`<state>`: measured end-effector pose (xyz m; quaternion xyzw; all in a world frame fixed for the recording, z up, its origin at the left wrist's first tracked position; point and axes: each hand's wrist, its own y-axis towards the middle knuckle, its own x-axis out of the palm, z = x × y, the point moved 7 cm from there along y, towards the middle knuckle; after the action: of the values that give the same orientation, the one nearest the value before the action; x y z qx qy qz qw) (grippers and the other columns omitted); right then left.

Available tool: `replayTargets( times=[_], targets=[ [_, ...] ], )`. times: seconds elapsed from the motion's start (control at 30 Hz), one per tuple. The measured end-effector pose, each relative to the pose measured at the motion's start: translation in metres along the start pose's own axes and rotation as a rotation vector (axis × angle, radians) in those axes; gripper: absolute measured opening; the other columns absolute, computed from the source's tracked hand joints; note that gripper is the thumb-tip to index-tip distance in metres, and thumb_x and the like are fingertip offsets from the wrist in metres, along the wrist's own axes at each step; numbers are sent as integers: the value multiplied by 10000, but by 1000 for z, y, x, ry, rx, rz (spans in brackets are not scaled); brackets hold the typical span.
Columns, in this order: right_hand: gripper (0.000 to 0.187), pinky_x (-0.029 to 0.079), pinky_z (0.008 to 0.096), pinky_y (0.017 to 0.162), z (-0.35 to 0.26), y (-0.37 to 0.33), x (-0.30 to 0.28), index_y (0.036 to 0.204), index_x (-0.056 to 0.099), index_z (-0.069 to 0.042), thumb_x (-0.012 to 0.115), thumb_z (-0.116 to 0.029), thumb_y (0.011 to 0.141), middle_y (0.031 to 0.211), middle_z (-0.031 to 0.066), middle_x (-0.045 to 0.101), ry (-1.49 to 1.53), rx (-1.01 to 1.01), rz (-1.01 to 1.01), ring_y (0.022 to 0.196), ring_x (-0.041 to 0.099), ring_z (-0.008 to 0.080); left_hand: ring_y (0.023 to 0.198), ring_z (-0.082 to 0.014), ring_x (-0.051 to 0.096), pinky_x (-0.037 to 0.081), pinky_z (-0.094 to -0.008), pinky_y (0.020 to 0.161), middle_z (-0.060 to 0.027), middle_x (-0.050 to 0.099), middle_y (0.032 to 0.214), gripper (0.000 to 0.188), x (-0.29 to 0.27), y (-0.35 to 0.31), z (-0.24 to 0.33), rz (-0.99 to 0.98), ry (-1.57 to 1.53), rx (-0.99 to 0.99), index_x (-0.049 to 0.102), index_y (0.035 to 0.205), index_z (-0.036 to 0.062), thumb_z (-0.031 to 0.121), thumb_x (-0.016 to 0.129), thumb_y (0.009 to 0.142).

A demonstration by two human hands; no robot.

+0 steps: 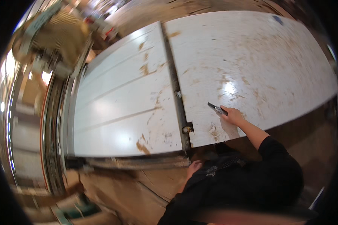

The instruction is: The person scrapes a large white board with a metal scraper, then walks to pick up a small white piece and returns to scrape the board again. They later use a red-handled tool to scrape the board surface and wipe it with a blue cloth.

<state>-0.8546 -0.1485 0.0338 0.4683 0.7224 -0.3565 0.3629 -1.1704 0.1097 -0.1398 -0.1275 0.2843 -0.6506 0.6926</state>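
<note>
now right hand (233,115) holds a dark tool (217,109) on white board (251,56).

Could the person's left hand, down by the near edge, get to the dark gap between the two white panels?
Probably yes: the left hand sits just below the dark gap, nothing between.

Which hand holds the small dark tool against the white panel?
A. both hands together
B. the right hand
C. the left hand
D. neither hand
B: the right hand grips the small dark flat tool on the stained white panel, while the left hand hangs below the panel's near edge.
</note>
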Motion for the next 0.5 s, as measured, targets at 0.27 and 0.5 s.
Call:
replayTargets(
  times=[0.27,0.5],
  targets=[
    [659,495,354,843,96,-161,0,1352,532,-115,703,-333,754,1093,196,673,671,440,333,941,669,278,980,-103,551,455,-248,815,-34,612,1225,403,106,9,219,-640,-120,78,513,1328,46,251,539,982],
    [620,489,374,906,154,-268,-51,1350,502,-58,698,-188,776,1226,207,606,740,455,697,1098,611,338,711,-53,510,422,-205,584,9,566,919,383,342,-5,275,-968,-210,-73,454,1257,128,371,519,968]
  ],
)
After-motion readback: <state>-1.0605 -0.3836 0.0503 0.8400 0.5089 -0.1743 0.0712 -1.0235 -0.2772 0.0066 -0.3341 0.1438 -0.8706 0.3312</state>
